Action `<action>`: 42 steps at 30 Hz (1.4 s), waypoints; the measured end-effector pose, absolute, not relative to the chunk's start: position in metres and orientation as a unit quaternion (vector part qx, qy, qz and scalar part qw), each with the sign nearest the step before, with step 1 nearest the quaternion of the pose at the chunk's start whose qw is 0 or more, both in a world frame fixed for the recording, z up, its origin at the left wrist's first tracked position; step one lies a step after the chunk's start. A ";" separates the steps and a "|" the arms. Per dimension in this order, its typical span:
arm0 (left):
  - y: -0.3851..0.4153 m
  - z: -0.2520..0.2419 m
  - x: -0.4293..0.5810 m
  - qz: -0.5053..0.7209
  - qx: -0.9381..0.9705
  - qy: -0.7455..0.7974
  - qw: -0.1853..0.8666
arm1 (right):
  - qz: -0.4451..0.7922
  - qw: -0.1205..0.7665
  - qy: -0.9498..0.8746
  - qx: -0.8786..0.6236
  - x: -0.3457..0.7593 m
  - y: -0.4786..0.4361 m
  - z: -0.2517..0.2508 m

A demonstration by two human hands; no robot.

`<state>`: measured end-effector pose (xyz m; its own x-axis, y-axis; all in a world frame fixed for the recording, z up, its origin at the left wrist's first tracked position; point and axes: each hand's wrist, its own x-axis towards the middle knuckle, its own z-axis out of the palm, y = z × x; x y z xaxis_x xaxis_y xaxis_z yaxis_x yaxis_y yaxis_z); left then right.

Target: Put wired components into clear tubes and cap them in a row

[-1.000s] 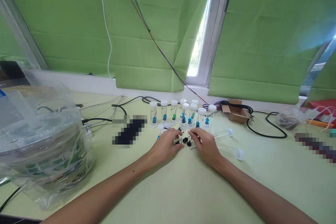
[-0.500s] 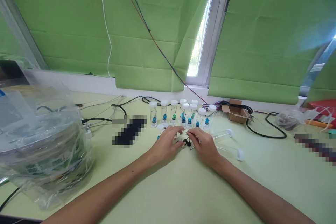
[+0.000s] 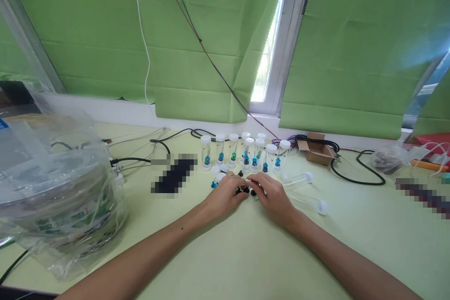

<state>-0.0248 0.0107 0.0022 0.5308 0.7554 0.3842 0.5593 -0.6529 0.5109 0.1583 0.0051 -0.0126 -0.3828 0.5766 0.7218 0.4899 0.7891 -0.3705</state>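
Observation:
Close together over the table, my left hand [image 3: 228, 195] and my right hand [image 3: 271, 195] have their fingertips almost meeting. The fingers of both are bent into a pinch, and whatever is in them is too small to make out. Small black parts [image 3: 253, 192] lie below and between the fingertips. A small blue metallic part [image 3: 214, 184] and some loose white caps [image 3: 224, 168] sit just beyond my left hand. Behind the hands stand several clear tubes [image 3: 206, 152] with white caps, holding blue or green pieces. Two clear tubes [image 3: 297, 180] lie on their sides by my right hand.
A large plastic-wrapped reel [image 3: 63, 192] stands at the left. An open cardboard box [image 3: 318, 151] and a black cable [image 3: 362, 183] are at the back right. A blurred-out dark object [image 3: 176, 176] lies left of the hands. Green blinds [image 3: 211, 56] hang behind the table.
My left fingers have come down and drawn closer together. The right fingertips have moved slightly left towards them. The blue part and white caps by my left hand show more.

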 end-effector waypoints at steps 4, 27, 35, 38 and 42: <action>0.012 -0.001 -0.026 0.310 0.848 0.398 0.163 | 0.042 0.464 -0.816 -0.342 0.159 0.003 -0.010; 0.017 0.010 -0.025 0.504 0.561 0.388 0.531 | 0.040 0.264 -0.838 -0.477 0.164 0.008 -0.016; 0.019 0.003 -0.025 0.504 0.526 0.354 0.587 | 0.057 0.264 -0.834 -0.482 0.163 0.008 -0.015; 0.019 0.005 -0.026 0.503 0.518 0.356 0.593 | 0.055 0.264 -0.835 -0.479 0.162 0.007 -0.015; 0.019 0.006 -0.026 0.505 0.489 0.359 0.613 | 0.051 0.268 -0.837 -0.474 0.161 0.007 -0.014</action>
